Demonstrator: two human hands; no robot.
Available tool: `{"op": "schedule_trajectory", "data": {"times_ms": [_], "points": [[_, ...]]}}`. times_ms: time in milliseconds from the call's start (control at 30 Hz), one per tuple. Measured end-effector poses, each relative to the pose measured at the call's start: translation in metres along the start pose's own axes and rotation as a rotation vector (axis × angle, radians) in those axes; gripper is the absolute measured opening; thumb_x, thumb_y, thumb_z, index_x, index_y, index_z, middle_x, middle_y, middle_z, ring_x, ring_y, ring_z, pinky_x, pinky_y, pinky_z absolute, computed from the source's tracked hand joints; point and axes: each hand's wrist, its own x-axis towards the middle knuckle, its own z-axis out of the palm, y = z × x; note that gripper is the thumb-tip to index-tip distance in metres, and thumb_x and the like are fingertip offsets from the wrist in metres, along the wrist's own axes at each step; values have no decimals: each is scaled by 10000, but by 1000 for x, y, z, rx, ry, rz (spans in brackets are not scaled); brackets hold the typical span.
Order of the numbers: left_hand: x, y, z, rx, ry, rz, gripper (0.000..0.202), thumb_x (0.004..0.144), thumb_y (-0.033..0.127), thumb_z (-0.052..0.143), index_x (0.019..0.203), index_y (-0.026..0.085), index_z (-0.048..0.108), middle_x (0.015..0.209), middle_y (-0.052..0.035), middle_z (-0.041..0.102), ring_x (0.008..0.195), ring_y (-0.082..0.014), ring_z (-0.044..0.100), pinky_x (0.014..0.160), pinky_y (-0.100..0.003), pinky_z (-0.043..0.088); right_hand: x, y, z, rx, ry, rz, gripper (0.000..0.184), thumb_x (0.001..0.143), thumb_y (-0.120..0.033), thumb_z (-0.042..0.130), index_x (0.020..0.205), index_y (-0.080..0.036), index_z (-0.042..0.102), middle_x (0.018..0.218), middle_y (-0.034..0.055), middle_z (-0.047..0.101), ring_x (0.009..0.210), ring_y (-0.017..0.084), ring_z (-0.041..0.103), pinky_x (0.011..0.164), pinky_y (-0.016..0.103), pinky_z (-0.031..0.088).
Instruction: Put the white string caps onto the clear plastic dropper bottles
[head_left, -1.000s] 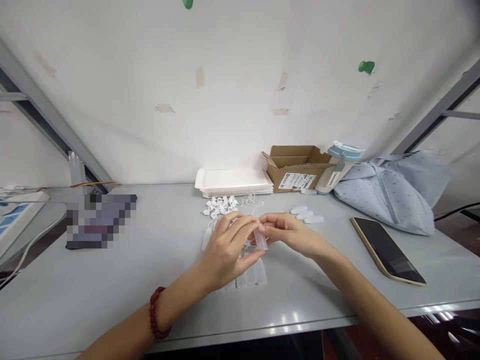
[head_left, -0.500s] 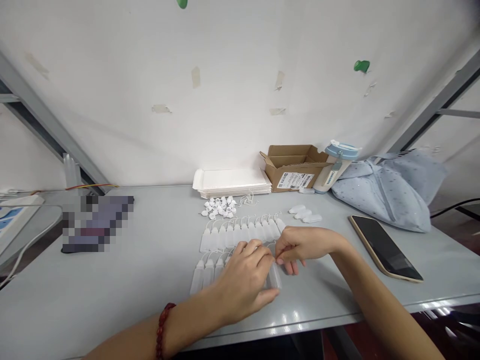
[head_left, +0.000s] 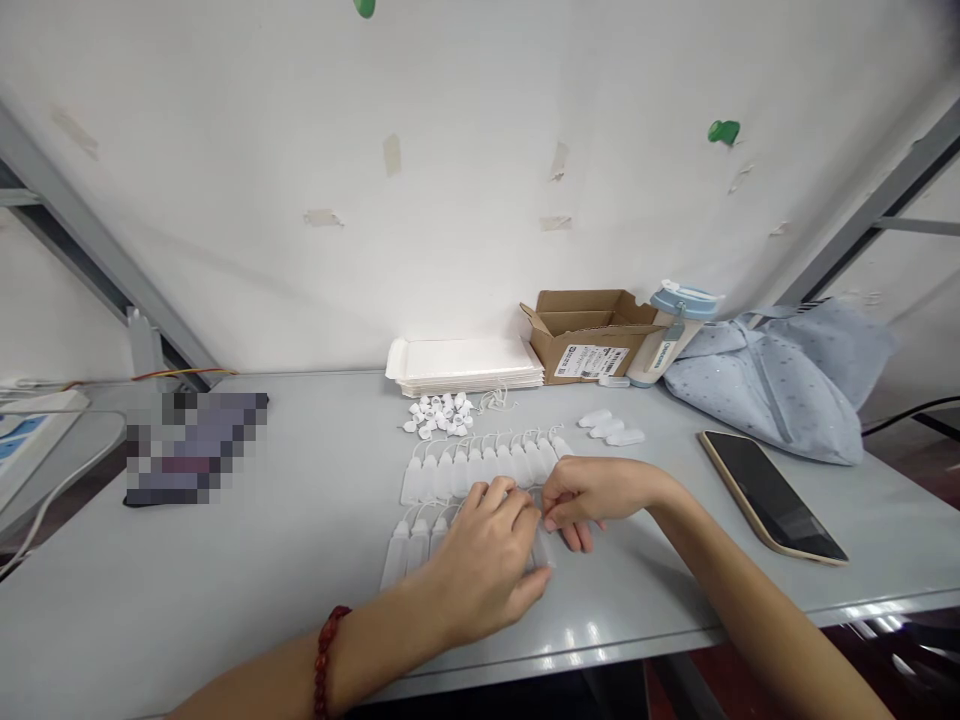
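Small translucent plastic bottles with white caps and thin loops of string lie in two rows on the grey table: a back row (head_left: pixel 472 470) and a front row (head_left: pixel 409 550). My left hand (head_left: pixel 487 550) curves over the front row and hides its middle. Its thumb and fingers close around the rightmost bottle (head_left: pixel 541 550). Beside that bottle's top, my right hand (head_left: pixel 589 492) is closed, thumb and forefinger pinched together. What the pinch holds is too small to make out; the neck of the bottle is hidden by the fingers.
White caps (head_left: pixel 439 415) lie heaped behind the rows, with loose strings (head_left: pixel 496 400) alongside. Three capless bottles (head_left: pixel 611 428) lie to the right. Farther back are stacked white boxes (head_left: pixel 465 365), a cardboard box (head_left: pixel 589 345), and a cup (head_left: pixel 667 340). A phone (head_left: pixel 769 495) lies right.
Both hands have shifted slightly left, and the rightmost bottle in the front row has moved left with them, closer to the row. Other things stay put.
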Motion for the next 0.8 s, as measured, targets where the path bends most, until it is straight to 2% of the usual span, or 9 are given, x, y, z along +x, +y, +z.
{"op": "schedule_trajectory", "data": {"times_ms": [467,800], "points": [[-1,0,0,50,-34,-4,225,819,310,530,952,129,547,994,-101,567,968,-274,432,807,-418,412,3,0,1,0,-10,9,202,804,-262,466,669,-138,551,591,17,636,507,115,603,440,189,389],[-1,1,-2,59,-8,-22,218,801,309,549,960,163,514,1019,-84,552,952,-263,443,782,-406,412,3,0,1,-12,-23,17,183,805,-264,460,706,-143,555,580,12,637,515,122,608,459,199,403]]}}
